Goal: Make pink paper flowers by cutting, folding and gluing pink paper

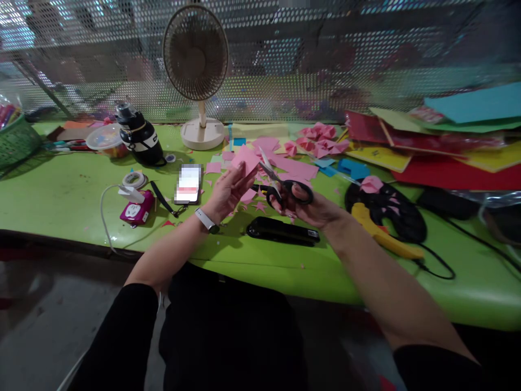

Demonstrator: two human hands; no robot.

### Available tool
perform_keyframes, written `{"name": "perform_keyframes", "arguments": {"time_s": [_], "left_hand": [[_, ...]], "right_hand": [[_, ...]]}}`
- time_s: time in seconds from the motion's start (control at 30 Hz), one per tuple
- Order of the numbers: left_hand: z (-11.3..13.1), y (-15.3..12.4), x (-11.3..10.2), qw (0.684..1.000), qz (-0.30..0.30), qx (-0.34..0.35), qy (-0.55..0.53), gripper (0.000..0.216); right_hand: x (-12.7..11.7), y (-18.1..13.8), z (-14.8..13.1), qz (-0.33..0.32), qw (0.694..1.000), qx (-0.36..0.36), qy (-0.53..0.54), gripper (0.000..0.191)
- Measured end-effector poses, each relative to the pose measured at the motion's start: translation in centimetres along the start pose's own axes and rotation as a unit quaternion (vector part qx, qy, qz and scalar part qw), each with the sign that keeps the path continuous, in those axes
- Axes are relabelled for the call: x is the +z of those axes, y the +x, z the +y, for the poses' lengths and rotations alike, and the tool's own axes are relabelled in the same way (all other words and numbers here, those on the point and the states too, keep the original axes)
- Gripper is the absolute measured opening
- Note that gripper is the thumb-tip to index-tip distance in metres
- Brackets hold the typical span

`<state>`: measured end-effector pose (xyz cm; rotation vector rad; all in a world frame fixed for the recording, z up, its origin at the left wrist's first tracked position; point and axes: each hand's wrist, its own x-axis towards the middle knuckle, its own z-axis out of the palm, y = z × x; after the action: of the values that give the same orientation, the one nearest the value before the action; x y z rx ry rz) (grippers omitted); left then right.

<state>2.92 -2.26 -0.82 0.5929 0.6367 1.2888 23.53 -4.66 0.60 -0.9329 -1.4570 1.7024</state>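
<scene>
Between the thumb and fingers of my left hand (pixel 231 189) is a piece of pink paper (pixel 246 158), held above the table. My right hand (pixel 311 207) grips black-handled scissors (pixel 273 172) by their finger loops. The blades are parted and point up and left, close to the paper's right edge; whether they touch it I cannot tell. Pink paper scraps (pixel 260 206) lie under and around both hands. Folded pink paper pieces (pixel 317 138) are heaped farther back. A black stapler (pixel 283 231) rests just in front of my hands.
A fan (pixel 199 127) stands at the back, with a black bottle (pixel 142 138) to its left. Nearby are a phone (pixel 188 183), a tape roll (pixel 134 180) and a purple power adapter (pixel 137 209). A yellow glue gun (pixel 382 233) and stacked coloured sheets (pixel 456 168) lie on the right.
</scene>
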Motion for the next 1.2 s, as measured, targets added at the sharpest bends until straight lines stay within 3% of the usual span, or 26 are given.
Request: {"name": "perform_keyframes", "arguments": {"time_s": [0.3,0.6,1.2], "left_hand": [[0.58,-0.82,0.64,0.999,-0.028,0.012,0.043,0.005],[0.33,-0.23,0.41,0.999,-0.014,0.031,0.040,0.006],[0.44,-0.03,0.33,1.000,-0.013,0.024,0.014,0.007]], "right_hand": [[0.01,0.09,0.21,-0.010,1.000,0.011,0.021,0.062],[0.46,-0.01,-0.21,0.048,0.998,0.011,0.041,0.058],[0.75,-0.30,-0.60,0.011,0.998,-0.001,0.054,0.046]]}}
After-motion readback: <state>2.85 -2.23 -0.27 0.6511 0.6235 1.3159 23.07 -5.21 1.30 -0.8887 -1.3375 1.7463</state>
